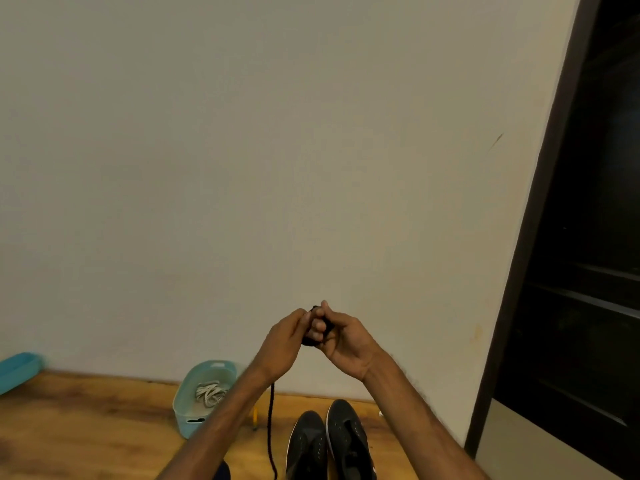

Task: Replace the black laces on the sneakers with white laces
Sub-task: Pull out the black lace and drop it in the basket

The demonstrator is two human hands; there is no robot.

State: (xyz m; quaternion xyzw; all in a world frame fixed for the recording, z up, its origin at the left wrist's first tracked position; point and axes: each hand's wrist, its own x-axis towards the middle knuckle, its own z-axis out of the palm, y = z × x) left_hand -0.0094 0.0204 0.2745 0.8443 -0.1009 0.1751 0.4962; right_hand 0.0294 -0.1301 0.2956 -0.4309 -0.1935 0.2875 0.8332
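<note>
Black lace (313,336) is sitting bunched in a small dark bundle between the two hands, which I am seeing raised together in front of a pale wall (277,150). My left hand (282,344) is curling its fingers around the bundle from one side, and my right hand (343,344) is pinching it from the other with thumb and bent fingers, so both are grasping the lace. One long strand is hanging straight down from under the left wrist and running past the forearm to the bottom edge of the view.

Below the hands, two black sneakers (329,441) are standing side by side and touching on a wooden surface (86,427), toes pointing toward the wall, with a thin white sole edge showing between them. Small eyelet dots are showing on the uppers; whether any lace is threaded there I cannot tell.

Left of the sneakers, a teal plastic basket (183,389) is resting against the wall, and it is holding a loose tangle of white laces (211,393). Far to the left, a blue container (17,370) is peeking in at the frame edge; its contents are hidden. Dark shelving (588,237) is filling the right side.
</note>
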